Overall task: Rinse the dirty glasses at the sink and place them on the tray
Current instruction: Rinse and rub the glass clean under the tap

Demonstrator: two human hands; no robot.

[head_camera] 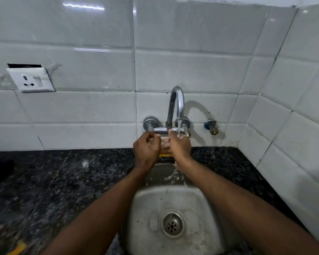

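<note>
Seemingly the glass (163,141) lies sideways, gripped by left hand (146,150) and right hand (179,146).

No legible text, labels or numbers, seemingly, anywhere.

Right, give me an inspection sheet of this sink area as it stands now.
Surface: dark speckled counter around a stained steel sink.
Job's things: clear glass held under the running tap; tray not in view.
Clutter: yellow item behind the sink, mostly hidden; blurred yellow bits at the lower left edge.
Grips: left hand and right hand both curled round the glass.
Cables: nothing seen.
Surroundings: white tiled wall, socket plate, small valve.
</note>
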